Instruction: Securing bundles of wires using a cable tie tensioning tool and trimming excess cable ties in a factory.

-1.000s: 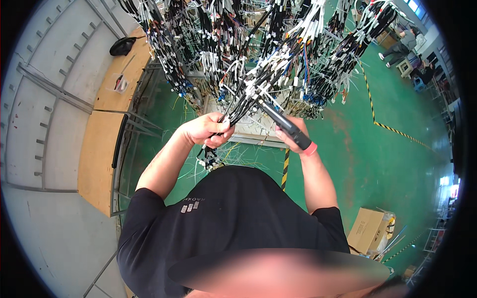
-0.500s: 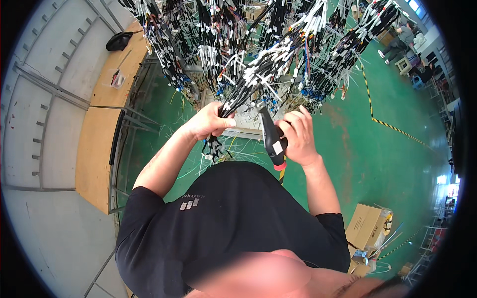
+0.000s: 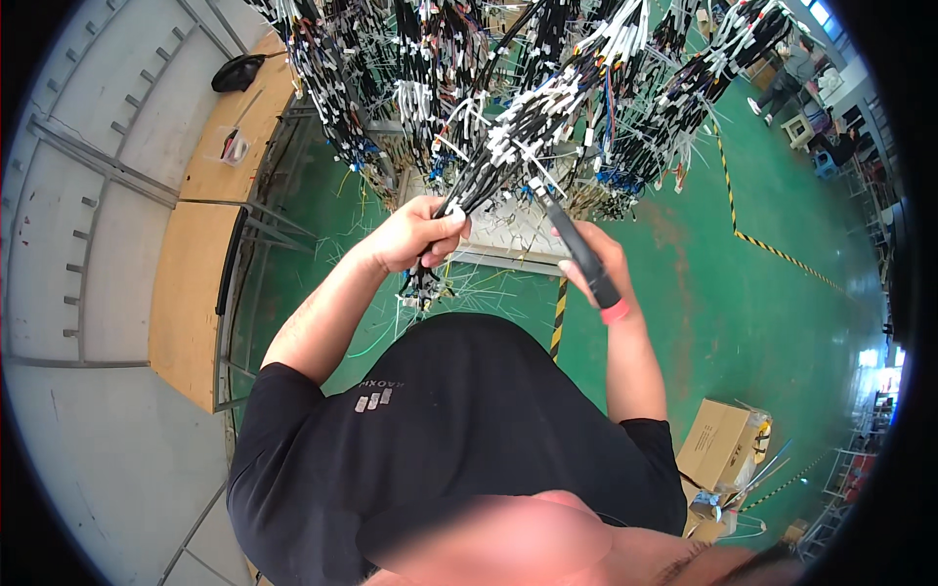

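My left hand is closed around the lower part of a thick bundle of black cables. White ties and labels wrap the bundle, and its loose ends hang below my fist. In my right hand is a black cable tie gun with a red knob at its rear. Its metal nose points up and left, at a white tie tail beside the bundle; whether it grips the tail I cannot tell. The gun's body hides part of my right fingers.
More cable bundles hang in front of me above a metal tray. Wooden benches line the left wall. Cardboard boxes stand on the green floor at lower right. A person is at the far right.
My right hand has moved slightly right and turned, tilting the cable tie gun so its nose is higher and its rear farther right. My left hand stays on the cable bundle.
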### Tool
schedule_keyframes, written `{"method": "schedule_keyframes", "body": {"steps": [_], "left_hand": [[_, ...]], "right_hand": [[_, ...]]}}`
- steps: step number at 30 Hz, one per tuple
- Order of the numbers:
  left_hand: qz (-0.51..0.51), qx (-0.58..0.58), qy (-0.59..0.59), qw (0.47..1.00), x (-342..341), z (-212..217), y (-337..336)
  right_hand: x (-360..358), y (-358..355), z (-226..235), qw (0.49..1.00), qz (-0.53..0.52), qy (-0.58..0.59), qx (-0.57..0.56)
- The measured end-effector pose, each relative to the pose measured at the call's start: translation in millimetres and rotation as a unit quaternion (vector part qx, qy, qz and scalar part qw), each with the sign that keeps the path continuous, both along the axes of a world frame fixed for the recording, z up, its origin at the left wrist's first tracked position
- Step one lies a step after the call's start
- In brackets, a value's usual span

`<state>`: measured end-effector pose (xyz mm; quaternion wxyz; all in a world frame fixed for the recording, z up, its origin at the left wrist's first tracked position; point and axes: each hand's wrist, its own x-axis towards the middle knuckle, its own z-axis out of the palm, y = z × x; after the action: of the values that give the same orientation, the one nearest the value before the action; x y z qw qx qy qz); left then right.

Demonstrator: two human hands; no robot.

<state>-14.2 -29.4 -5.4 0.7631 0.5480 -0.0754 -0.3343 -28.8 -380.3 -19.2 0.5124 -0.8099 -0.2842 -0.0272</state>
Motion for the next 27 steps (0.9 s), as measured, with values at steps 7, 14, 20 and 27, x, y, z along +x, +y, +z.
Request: {"method": "schedule_keyframes", "body": {"steps": [7, 14, 20, 27], "left_hand": [[-0.054, -0.107, 0.081, 0.989, 8.4, 4.7, 8.0], [-0.055, -0.095, 0.077, 0.991, 6.7, 4.0, 5.8], [-0.054, -0.092, 0.074, 0.992, 5.5, 1.3, 6.0], [-0.057, -0.089, 0.072, 0.992, 4.4, 3.9, 5.9]], "right_hand": [[23.8, -3.1, -40.4, 0.970, 0.141, 0.141, 0.137], [27.6, 1.6, -27.8, 0.976, 0.175, 0.096, 0.085], [27.6, 1.3, -22.6, 0.976, 0.175, 0.103, 0.079], [25.1, 8.8, -13.2, 0.988, 0.139, 0.051, 0.032]]}}
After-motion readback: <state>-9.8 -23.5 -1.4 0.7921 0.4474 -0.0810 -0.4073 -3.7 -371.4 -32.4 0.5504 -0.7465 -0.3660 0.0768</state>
